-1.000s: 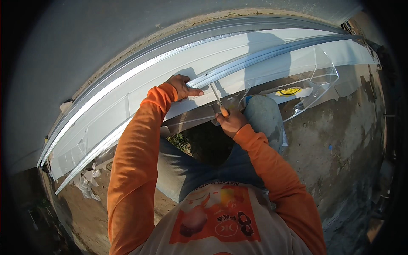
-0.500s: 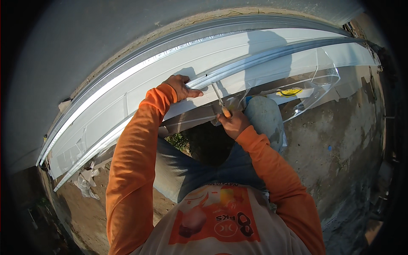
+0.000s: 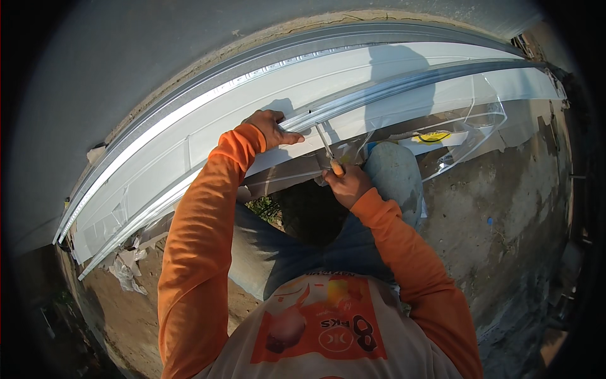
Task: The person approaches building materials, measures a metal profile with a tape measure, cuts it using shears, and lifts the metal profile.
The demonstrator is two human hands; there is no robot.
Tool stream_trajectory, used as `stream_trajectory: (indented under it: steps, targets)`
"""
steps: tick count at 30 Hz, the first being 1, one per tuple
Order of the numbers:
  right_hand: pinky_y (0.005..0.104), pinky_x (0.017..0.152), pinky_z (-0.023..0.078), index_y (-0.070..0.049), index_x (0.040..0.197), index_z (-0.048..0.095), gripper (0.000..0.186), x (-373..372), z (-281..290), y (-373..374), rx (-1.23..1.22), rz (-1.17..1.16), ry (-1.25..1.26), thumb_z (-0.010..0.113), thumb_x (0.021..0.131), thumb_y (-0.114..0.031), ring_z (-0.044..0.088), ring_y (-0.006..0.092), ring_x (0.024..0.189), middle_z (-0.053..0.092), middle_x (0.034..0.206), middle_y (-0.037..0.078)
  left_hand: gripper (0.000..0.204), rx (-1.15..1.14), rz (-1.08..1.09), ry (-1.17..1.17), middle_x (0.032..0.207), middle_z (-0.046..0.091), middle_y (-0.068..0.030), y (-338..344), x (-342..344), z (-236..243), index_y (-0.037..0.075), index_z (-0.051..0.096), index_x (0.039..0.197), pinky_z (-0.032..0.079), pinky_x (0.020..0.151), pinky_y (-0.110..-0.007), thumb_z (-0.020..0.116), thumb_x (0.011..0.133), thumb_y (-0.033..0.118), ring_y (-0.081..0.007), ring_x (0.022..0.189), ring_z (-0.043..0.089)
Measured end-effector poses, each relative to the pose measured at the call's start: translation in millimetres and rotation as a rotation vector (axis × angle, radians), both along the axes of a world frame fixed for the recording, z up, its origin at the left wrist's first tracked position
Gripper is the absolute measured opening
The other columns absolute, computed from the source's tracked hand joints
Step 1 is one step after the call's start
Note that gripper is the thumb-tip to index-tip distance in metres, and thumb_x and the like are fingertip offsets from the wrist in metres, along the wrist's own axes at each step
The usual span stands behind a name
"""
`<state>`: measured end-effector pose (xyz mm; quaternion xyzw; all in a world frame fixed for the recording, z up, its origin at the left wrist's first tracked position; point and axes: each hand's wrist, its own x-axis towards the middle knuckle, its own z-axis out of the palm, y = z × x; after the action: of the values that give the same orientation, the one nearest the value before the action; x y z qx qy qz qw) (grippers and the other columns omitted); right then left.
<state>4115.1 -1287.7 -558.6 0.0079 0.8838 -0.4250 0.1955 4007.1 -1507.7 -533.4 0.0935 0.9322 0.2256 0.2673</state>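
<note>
My left hand [image 3: 271, 129] wraps over a long, thin silvery metal channel [image 3: 372, 95], its thumb stretched along the near side. The channel lies lengthwise on stacked white panels [image 3: 334, 76] and bears a small dark mark just right of that hand. In my right hand [image 3: 348, 184] is a slim tool [image 3: 326, 140] with an orange handle and a narrow metal blade; its exact kind is unclear. The blade's far end meets the channel's near edge, a little right of my left hand. My fingertips under the handle are partly hidden.
More long metal strips [image 3: 208, 95] lie along the far side beside a grey wall [image 3: 158, 57]. Clear plastic wrap [image 3: 486, 126] spreads at the right, near my knee [image 3: 392, 170]. Crumpled plastic [image 3: 126, 271] lies on the bare ground at the left.
</note>
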Motion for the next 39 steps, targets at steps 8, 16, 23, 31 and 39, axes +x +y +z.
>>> stream_trajectory:
  steps: [8,16,23,31,39]
  targets:
    - [0.0441,0.070,0.048,-0.001,0.081,0.059,0.034,2,-14,0,-0.037,-0.013,-0.021,0.057,0.081,-0.035,0.059,0.0414,0.078,0.062,0.078,0.023,0.089,0.019,-0.016,-0.044,0.084,0.064,-0.0216,1,0,5,-0.011,0.052,0.113,0.050,0.075,-0.033,0.072,0.062,0.058,-0.0297,0.081,0.064]
    - [0.0456,0.067,0.047,0.000,0.078,0.060,0.037,5,-33,-3,0.233,0.039,0.358,0.057,0.082,-0.037,0.059,0.0402,0.076,0.061,0.074,0.022,0.083,-0.017,-0.034,0.072,0.084,0.065,-0.0209,2,3,4,-0.010,0.053,0.112,0.050,0.074,-0.032,0.073,0.062,0.052,-0.0289,0.081,0.064]
    - [0.0457,0.065,0.047,0.001,0.079,0.058,0.037,2,-24,-2,0.050,-0.047,0.192,0.058,0.081,-0.036,0.058,0.0412,0.071,0.060,0.069,0.023,0.059,0.194,0.031,-0.377,0.068,0.062,-0.0129,-5,-10,6,-0.006,0.060,0.097,0.051,0.059,-0.032,0.075,0.066,0.043,-0.0214,0.061,0.063]
    - [0.0456,0.065,0.046,0.001,0.082,0.057,0.036,8,-28,-11,0.115,-0.134,0.210,0.059,0.081,-0.035,0.058,0.0419,0.072,0.060,0.070,0.022,0.069,-0.121,-0.056,0.222,0.067,0.063,-0.0168,0,12,3,-0.001,0.054,0.106,0.051,0.063,-0.036,0.067,0.068,0.055,-0.0274,0.067,0.065]
    - [0.0426,0.071,0.047,0.001,0.097,0.054,0.040,15,-7,13,-0.070,0.040,0.063,0.059,0.082,-0.035,0.059,0.0397,0.082,0.061,0.086,0.023,0.060,0.081,0.028,0.131,0.092,0.061,-0.0195,-15,4,-14,-0.001,0.051,0.108,0.048,0.074,-0.039,0.068,0.070,0.043,-0.0319,0.082,0.062]
